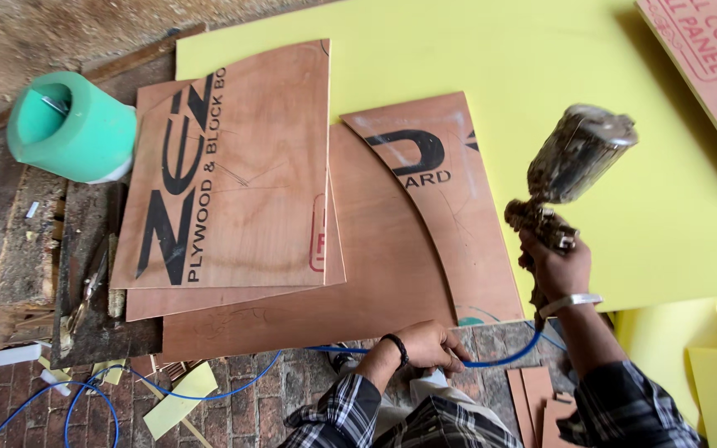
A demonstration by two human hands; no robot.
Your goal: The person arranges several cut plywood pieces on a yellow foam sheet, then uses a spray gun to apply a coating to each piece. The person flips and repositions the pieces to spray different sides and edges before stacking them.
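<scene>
Two grips closed: right hand [556, 270] around spray gun [570, 170]; left hand [429, 344] clasping blue hose [491, 362].

Worn brick floor [292, 390] littered with scraps, under soft daylight, rough ground beyond.

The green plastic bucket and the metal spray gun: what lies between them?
In the head view, overlapping brown plywood sheets on the large yellow board lie between the green plastic bucket and the metal spray gun in the right hand.
</scene>
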